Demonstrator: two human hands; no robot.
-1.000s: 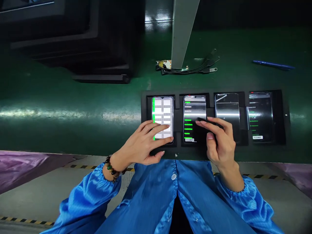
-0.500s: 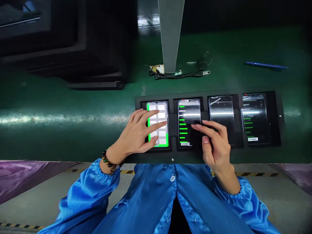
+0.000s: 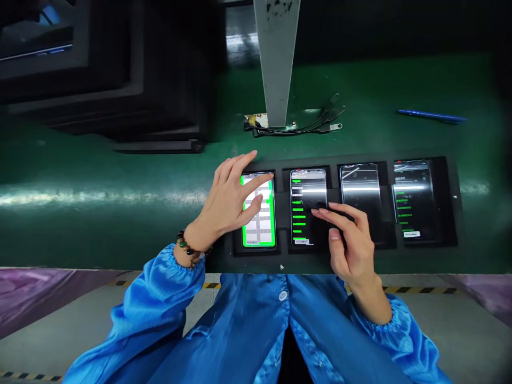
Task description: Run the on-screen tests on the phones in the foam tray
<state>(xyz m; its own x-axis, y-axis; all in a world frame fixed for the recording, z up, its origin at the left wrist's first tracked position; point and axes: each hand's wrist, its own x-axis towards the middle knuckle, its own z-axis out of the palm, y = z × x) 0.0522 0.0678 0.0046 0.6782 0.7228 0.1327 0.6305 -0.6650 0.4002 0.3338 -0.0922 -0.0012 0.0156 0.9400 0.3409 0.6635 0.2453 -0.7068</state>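
Observation:
Several smartphones lie in a row in a black foam tray [image 3: 282, 213]. Over the leftmost phone [image 3: 262, 234], lit white with a green border, my left hand [image 3: 230, 200] is spread, its index fingertip at the upper right edge of the screen. My right hand [image 3: 354, 242] hovers, fingers loosely stretched and apart, by the second phone [image 3: 308, 224], which shows green text lines on black; whether a fingertip touches it I cannot tell. Beyond it lie a dark-screened phone [image 3: 360, 184] and a fourth phone [image 3: 414, 202] with green text and a white label.
A grey metal post [image 3: 276, 64] rises from the green bench [image 3: 100, 224] behind the tray. Short black cables [image 3: 300, 130] lie at its foot. A blue pen [image 3: 432, 116] lies at the back right. Stacked black trays [image 3: 168, 96] fill the back left.
My left hand has moved up along the leftmost phone, and green now runs up its right edge to the top. The right hand has barely moved. The whole view has shifted slightly.

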